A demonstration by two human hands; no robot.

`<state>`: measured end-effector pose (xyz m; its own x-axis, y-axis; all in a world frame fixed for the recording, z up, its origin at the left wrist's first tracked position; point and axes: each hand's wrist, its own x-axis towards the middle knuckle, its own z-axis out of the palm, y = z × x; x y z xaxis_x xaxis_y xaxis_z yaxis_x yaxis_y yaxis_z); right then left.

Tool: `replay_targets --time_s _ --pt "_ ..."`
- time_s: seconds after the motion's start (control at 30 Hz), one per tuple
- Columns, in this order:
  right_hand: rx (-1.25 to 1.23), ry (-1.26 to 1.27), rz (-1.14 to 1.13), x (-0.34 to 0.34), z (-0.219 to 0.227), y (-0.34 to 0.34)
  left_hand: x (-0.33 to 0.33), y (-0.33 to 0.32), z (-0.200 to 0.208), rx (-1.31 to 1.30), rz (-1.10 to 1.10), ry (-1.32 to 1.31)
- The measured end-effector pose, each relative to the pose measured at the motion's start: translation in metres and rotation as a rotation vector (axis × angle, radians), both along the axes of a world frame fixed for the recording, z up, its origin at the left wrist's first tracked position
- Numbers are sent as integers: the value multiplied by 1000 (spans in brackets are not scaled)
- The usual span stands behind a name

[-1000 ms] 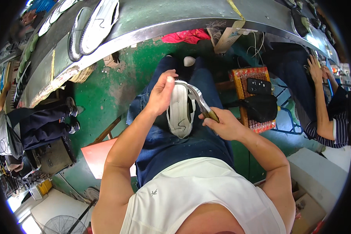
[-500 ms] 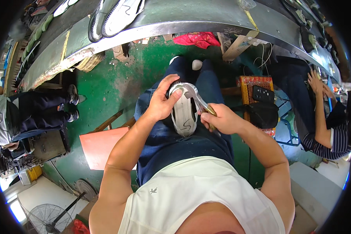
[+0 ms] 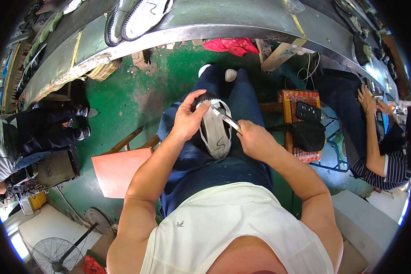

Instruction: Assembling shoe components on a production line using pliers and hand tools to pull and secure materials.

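Note:
A shoe upper on a last [image 3: 218, 132] lies underside up across my lap, its dark end pointing away from me. The pale underside has a stitched edge and a dark squiggle near the close end. My left hand [image 3: 189, 114] grips the far end, the thumb pressing on the rim and the fingers curled round the outer side. In my right hand [image 3: 256, 140] is a pair of metal lasting pliers [image 3: 229, 121], the fist closed round the handles. Their head rests at the far end of the underside, close to my left thumb. My palm hides most of the handles.
A metal-topped bench [image 3: 205, 27] curves across the front, bearing shoe uppers [image 3: 144, 18]. At left stands a pink board [image 3: 121, 173]; at right, a red-patterned seat [image 3: 287, 109] holds a black bag [image 3: 308, 135] and phone [image 3: 308, 111]. Co-workers sit either side.
My right hand has swung the pliers round, so their head lies flatter and points toward my left thumb. The left hand keeps its hold, and the shoe upper has barely moved.

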<state>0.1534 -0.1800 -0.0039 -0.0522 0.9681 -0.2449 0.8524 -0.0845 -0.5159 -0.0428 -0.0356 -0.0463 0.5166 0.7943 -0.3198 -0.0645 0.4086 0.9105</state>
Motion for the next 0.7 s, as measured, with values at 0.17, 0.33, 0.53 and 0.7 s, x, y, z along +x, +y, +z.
replay_targets --time_s 0.17,0.33,0.53,0.7 --pt "-376 544 -68 20 39 7 -2 2 -8 166 4 33" --pt "149 524 -188 -7 28 21 -2 1 0 223 -73 67" --pt "12 493 -318 4 -4 14 -22 -39 -13 482 -44 398" --pt "-282 764 -610 -12 -53 7 -30 -60 -37 280 -104 303"
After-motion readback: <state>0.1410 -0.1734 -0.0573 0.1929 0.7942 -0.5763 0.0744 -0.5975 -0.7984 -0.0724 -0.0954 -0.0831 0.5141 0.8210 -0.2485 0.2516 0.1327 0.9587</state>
